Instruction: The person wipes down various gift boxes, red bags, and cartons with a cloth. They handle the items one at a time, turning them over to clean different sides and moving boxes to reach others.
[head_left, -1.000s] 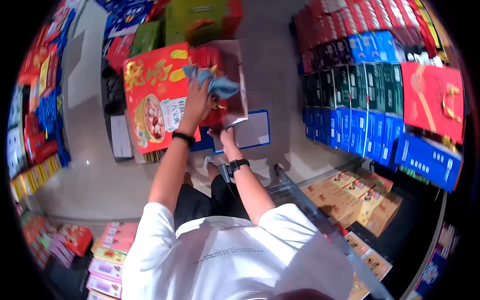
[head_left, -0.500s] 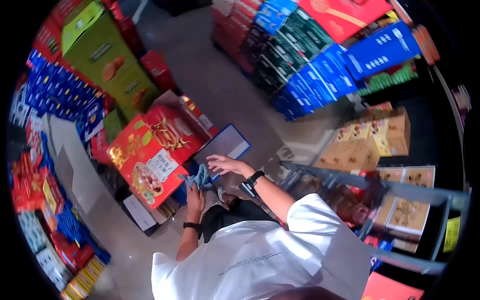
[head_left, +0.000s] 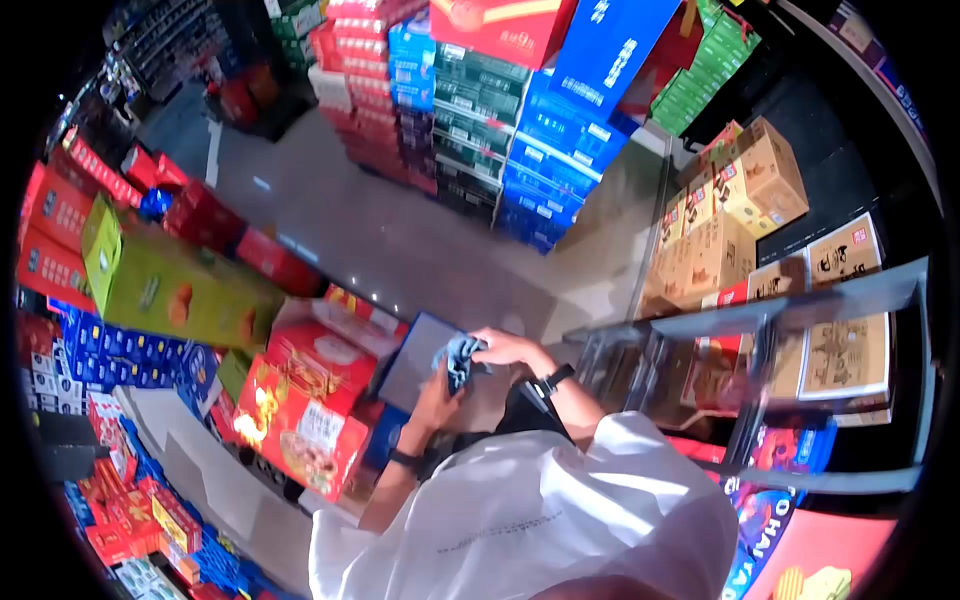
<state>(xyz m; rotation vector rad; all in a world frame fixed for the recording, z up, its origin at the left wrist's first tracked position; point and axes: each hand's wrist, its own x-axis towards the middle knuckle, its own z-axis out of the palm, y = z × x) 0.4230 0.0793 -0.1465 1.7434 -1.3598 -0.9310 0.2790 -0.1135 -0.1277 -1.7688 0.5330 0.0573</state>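
A crumpled grey-blue cloth (head_left: 459,358) is bunched between my two hands, in front of my body. My left hand (head_left: 437,400) grips its lower left side. My right hand (head_left: 503,347), with a dark band on the wrist, has its fingers closed on the cloth's upper right edge. Just beyond the cloth lies a flat grey panel with a blue edge (head_left: 420,362). To the left of my hands stands a red box (head_left: 300,425) with food pictures and a white label.
A grey metal ladder (head_left: 745,385) stands close at my right, beside brown cartons (head_left: 705,250). Stacked blue boxes (head_left: 550,165) and green boxes (head_left: 470,110) rise ahead. A tall green box (head_left: 185,300) leans at the left, near more red boxes.
My right hand, apart from the cloth before, now holds it too. My left hand and the cloth have moved right, away from the red box. The view has turned.
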